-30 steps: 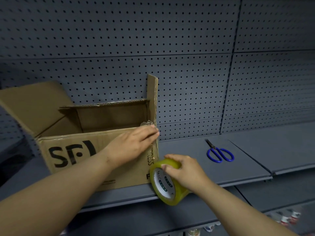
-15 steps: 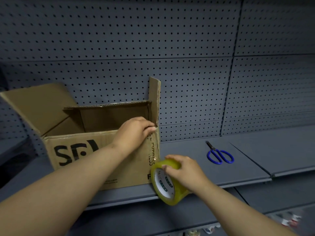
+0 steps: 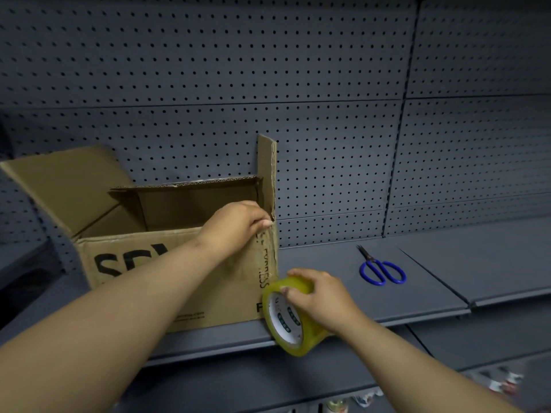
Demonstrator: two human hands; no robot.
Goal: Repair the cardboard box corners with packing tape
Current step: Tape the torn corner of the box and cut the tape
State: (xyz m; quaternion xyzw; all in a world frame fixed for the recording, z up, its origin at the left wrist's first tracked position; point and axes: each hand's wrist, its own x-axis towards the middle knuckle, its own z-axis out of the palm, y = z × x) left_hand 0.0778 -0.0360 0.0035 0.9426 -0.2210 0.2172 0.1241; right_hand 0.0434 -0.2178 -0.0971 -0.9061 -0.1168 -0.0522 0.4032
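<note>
An open brown cardboard box [image 3: 149,281] with black lettering stands on a grey shelf, its flaps raised. My left hand [image 3: 235,226] rests curled on the box's front right top corner, fingers pressing down at the rim. My right hand [image 3: 320,299] grips a yellowish roll of packing tape [image 3: 287,320], held upright against the lower right corner of the box at the shelf's front edge. A clear strip of tape seems to run up the corner edge, but it is hard to make out.
Blue-handled scissors [image 3: 381,271] lie on the shelf [image 3: 417,293] to the right of the box. A dark pegboard wall [image 3: 298,84] rises behind. Blurred small items show on a lower level at the bottom right [image 3: 501,386].
My left hand slid up from the box's front face to its top right corner and curled over the rim. The tape roll stayed by the lower corner.
</note>
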